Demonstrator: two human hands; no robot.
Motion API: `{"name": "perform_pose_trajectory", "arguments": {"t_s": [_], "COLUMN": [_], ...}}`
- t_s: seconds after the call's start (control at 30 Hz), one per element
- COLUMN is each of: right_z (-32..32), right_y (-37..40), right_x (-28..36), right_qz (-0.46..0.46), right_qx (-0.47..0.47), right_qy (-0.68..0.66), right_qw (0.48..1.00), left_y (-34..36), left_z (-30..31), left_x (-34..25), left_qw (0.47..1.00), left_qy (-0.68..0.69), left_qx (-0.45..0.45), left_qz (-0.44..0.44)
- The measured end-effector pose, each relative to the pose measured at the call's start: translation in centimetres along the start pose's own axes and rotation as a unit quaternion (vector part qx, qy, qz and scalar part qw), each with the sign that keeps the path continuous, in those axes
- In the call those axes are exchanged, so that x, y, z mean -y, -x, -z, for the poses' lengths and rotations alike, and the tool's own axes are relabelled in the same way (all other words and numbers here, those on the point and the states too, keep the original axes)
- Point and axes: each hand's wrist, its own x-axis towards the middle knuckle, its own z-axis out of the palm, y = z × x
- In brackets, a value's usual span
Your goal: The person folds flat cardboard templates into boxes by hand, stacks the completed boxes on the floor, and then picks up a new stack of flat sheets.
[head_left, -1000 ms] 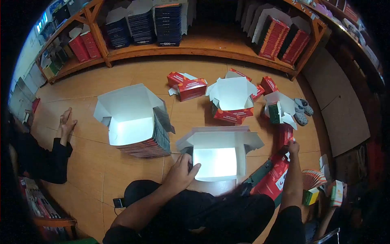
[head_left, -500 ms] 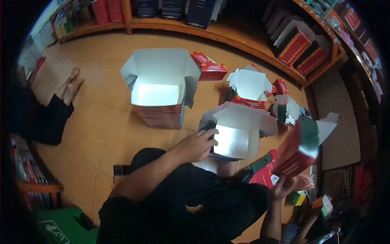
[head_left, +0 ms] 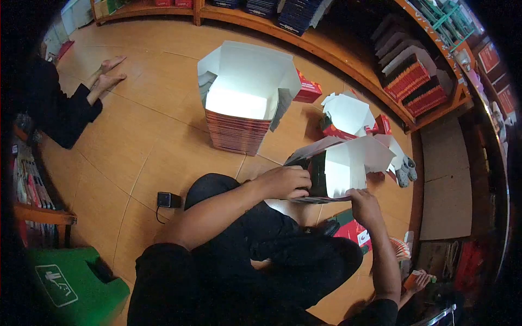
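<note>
An open paperboard box [head_left: 345, 171] with a white inside and raised flaps stands in front of my knees. My left hand [head_left: 285, 182] grips its left side, with the fingers curled over the dark panel there. At the near right corner, my right hand [head_left: 365, 207] pinches the rim between thumb and fingers. Behind it to the left rises a tall stack of nested boxes [head_left: 236, 133], red-edged, with the top one open and white inside. Another open red box [head_left: 348, 115] with white flaps sits behind on the right.
A red and green flat carton [head_left: 348, 231] lies by my right knee. Another person's hand [head_left: 421, 281] holds a small orange carton at lower right; another person's feet [head_left: 109, 76] rest far left. Wooden shelves [head_left: 326, 43] hold stacked boxes. A black adapter [head_left: 168, 200] and green stool [head_left: 76, 285] are left.
My right hand came left from the side, where it held a red and green box, to the open box's corner. That box is no longer seen apart. The view shifted.
</note>
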Motion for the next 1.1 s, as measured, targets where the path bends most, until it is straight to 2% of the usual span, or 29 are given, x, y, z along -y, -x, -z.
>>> {"name": "perform_pose_trajectory", "arguments": {"t_s": [0.13,0.2,0.23,0.27,0.33,0.47,0.5,0.57,0.63,0.7,0.73,0.8,0.83,0.9,0.93,1.0,1.1], "right_z": [2.8,3.0,2.6,1.6,-0.8,-1.0,-1.2,-2.1,-2.7,-2.8,-2.6,-1.4,-0.5,1.3,1.2,0.3,1.2], "right_y": [-0.3,-0.9,-1.2,-1.4,-1.7,-2.2,-2.2,-2.0,-1.8,-1.7,-1.7,-2.2,-2.8,-4.5,-5.4,-6.8,-7.0], "right_x": [4.6,7.1,8.4,8.9,9.6,10.7,10.8,10.9,10.9,10.8,10.7,10.6,11.0,11.8,11.4,10.3,10.5], "right_qz": [-0.002,0.092,0.102,0.102,0.022,-0.045,-0.043,-0.031,-0.035,-0.027,-0.027,-0.012,-0.011,-0.167,-0.166,-0.1,-0.096], "right_qx": [-0.006,-0.114,-0.152,-0.149,-0.178,-0.2,-0.198,-0.254,-0.225,-0.181,-0.18,-0.121,-0.123,-0.01,-0.011,-0.085,-0.052], "right_qy": [-0.033,-0.049,-0.052,-0.052,-0.034,-0.04,-0.04,-0.021,0.002,0.017,0.017,0.001,0.001,-0.143,-0.142,-0.113,-0.076], "right_qw": [0.999,0.988,0.982,0.982,0.983,0.978,0.978,0.967,0.974,0.983,0.983,0.993,0.992,0.976,0.976,0.985,0.991], "left_y": [0.1,0.2,0.2,0.1,0.1,0.3,0.3,0.4,0.2,0.1,0.0,-0.1,-0.1,0.0,0.0,-0.2,-0.2], "left_z": [-1.2,-1.5,-1.5,-1.4,-1.4,-1.2,-1.1,-1.2,-1.4,-1.4,-1.3,-1.0,-1.3,-2.0,-2.0,-1.9,-1.4], "left_x": [-0.1,-0.1,-0.2,-0.4,-0.5,-0.4,-0.5,-0.4,-0.5,-0.8,-1.0,-1.2,-0.9,-0.2,-0.4,-0.6,-1.5], "left_qw": [1.0,0.999,0.999,0.999,0.999,1.0,1.0,1.0,1.0,0.997,0.997,0.986,0.986,0.991,0.99,0.99,0.986], "left_qy": [-0.01,-0.02,-0.019,-0.018,-0.016,0.002,0.014,0.014,0.017,-0.078,-0.077,-0.155,-0.157,-0.133,-0.134,-0.141,-0.158], "left_qx": [-0.014,-0.012,-0.014,-0.012,-0.009,-0.023,-0.014,-0.018,-0.021,0.015,0.015,-0.062,-0.062,-0.027,-0.028,-0.004,-0.02], "left_qz": [-0.002,0.025,0.026,0.033,0.04,0.014,0.005,0.004,0.001,0.0,0.0,-0.014,-0.015,-0.018,-0.019,0.008,0.052]}}
